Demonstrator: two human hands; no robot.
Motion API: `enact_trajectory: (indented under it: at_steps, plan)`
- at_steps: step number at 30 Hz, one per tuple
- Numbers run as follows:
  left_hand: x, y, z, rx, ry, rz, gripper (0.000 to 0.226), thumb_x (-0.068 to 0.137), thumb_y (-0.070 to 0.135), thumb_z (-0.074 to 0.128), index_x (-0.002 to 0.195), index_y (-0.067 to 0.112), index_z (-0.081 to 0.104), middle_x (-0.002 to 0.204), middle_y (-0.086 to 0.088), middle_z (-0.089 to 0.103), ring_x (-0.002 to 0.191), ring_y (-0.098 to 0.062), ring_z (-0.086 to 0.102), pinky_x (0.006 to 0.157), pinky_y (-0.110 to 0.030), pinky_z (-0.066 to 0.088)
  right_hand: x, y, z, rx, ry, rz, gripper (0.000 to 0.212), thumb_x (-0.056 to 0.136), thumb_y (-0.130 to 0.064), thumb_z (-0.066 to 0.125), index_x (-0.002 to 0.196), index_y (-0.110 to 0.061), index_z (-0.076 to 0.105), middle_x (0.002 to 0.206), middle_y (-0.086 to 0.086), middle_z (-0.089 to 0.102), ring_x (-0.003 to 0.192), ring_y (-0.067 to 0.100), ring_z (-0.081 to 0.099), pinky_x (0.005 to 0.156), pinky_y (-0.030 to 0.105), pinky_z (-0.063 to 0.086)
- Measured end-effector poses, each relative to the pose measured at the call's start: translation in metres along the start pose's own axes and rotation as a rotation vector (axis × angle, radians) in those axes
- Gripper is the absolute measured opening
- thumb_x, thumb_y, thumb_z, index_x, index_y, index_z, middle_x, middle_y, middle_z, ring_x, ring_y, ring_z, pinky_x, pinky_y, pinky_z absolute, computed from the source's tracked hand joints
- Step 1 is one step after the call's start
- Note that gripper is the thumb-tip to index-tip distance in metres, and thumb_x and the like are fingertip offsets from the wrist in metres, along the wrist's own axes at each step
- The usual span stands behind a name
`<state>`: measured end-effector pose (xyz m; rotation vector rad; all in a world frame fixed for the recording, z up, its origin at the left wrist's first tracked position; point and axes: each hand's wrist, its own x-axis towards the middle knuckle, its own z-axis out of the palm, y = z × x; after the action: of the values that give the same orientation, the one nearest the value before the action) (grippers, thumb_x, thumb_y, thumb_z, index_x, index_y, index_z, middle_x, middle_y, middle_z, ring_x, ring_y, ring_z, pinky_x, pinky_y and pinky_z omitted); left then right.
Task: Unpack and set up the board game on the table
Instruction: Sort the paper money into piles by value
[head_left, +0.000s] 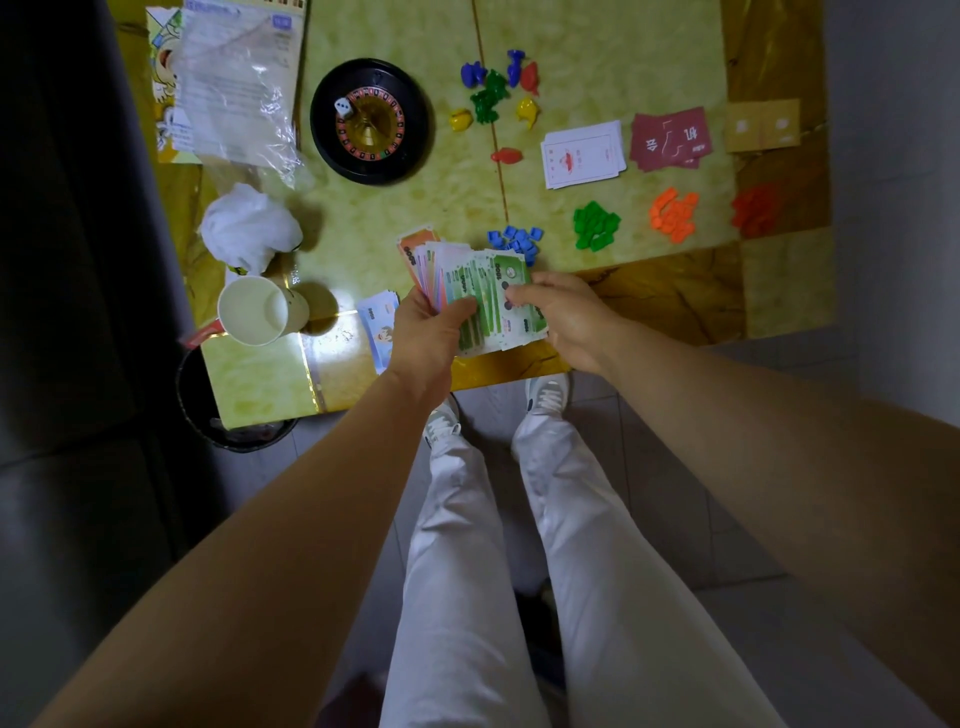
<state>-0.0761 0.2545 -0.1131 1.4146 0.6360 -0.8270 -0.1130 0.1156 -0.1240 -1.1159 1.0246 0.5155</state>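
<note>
Above the table's (675, 296) near edge, the left hand (431, 332) grips a fanned stack of play money (467, 280) while the right hand (566, 317) pinches its top green note, best peeled off singly and sorted by colour.

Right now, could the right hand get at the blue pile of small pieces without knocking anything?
Probably yes. The blue pile lies just beyond the right hand, with bare table between. But that hand is pinching the fanned play money with the left hand, so it must let go first.
</note>
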Motion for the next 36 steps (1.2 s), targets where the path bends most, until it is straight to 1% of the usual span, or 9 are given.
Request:
enact_trajectory:
  at_steps: [7,10,12,16,20,24,27,31,36]
  plan:
    - [-0.001,0.001,0.0,-0.066,-0.035,-0.012,0.019,0.093,-0.001,0.053,0.109,0.008,0.058,0.108,-0.014,0.068,0.09,-0.026,0.068,0.078,-0.041,0.058,0.0,0.002,-0.002,-0.008,-0.026,0.025,0.012,0.089,-0.009,0.062,0.08,-0.016,0.063,0.086,0.001,0.07,0.082,0.016,0.066,0.078,0.029,0.051]
    - [0.0,-0.001,0.0,-0.053,-0.036,0.001,0.021,0.093,-0.002,0.052,0.113,0.004,0.055,0.112,-0.017,0.066,0.088,-0.026,0.069,0.071,-0.038,0.059,0.004,0.004,-0.003,0.013,-0.014,0.034,0.01,0.089,-0.009,0.061,0.082,-0.016,0.063,0.088,0.002,0.07,0.086,0.019,0.066,0.092,0.04,0.05]
    - [-0.001,0.0,0.0,-0.072,-0.038,0.001,0.021,0.094,-0.001,0.052,0.113,0.003,0.055,0.109,-0.016,0.067,0.086,-0.023,0.069,0.067,-0.034,0.059,0.005,0.004,-0.002,0.025,-0.016,0.047,0.006,0.09,-0.01,0.06,0.09,-0.014,0.064,0.096,0.006,0.071,0.094,0.025,0.066,0.098,0.046,0.047]
    - [-0.001,0.0,0.0,-0.203,-0.109,-0.035,0.022,0.096,0.001,0.049,0.118,0.001,0.054,0.109,-0.014,0.066,0.089,-0.021,0.069,0.079,-0.034,0.059,0.008,0.001,0.003,0.066,0.018,0.106,0.032,0.092,-0.015,0.051,0.12,-0.003,0.061,0.121,0.018,0.065,0.111,0.033,0.062,0.096,0.049,0.047]
    - [0.001,0.0,0.002,-0.134,-0.058,-0.024,0.043,0.096,0.001,0.05,0.137,0.0,0.038,0.121,-0.016,0.061,0.096,-0.024,0.067,0.082,-0.039,0.058,0.008,0.001,0.001,0.09,0.045,0.117,0.038,0.092,-0.017,0.05,0.126,-0.002,0.058,0.126,0.017,0.062,0.111,0.031,0.061,0.093,0.044,0.047]
    - [0.003,-0.005,0.001,-0.113,-0.058,0.065,0.084,0.094,-0.005,0.05,0.15,0.038,0.004,0.128,-0.002,0.057,0.116,-0.027,0.061,0.093,-0.048,0.052,0.005,0.003,-0.004,0.073,-0.004,0.115,0.037,0.091,-0.006,0.052,0.126,0.005,0.055,0.118,0.019,0.064,0.095,0.027,0.064,0.085,0.04,0.051]
    - [0.001,-0.002,0.002,-0.094,-0.056,0.138,0.078,0.091,-0.012,0.044,0.142,0.041,0.022,0.131,0.0,0.05,0.114,-0.025,0.06,0.091,-0.047,0.054,0.004,0.002,-0.006,0.125,-0.03,0.112,0.03,0.092,-0.006,0.046,0.119,-0.001,0.059,0.102,0.014,0.066,0.08,0.021,0.064,0.068,0.031,0.053]
    - [0.001,0.0,0.001,0.109,-0.035,0.16,0.038,0.091,-0.002,0.04,0.092,0.025,0.067,0.11,-0.012,0.062,0.103,-0.041,0.06,0.086,-0.056,0.052,0.006,-0.001,-0.009,0.206,-0.023,0.114,0.035,0.094,-0.008,0.041,0.126,-0.006,0.055,0.1,0.011,0.064,0.083,0.021,0.063,0.074,0.034,0.051]
    - [-0.003,0.004,0.012,0.186,0.025,0.122,0.03,0.096,0.009,0.045,0.076,0.01,0.066,0.075,-0.008,0.067,0.068,-0.02,0.063,0.062,-0.028,0.053,0.007,0.0,-0.002,0.168,-0.037,0.104,0.034,0.093,-0.007,0.045,0.125,-0.006,0.056,0.098,0.012,0.063,0.083,0.024,0.062,0.076,0.037,0.049]
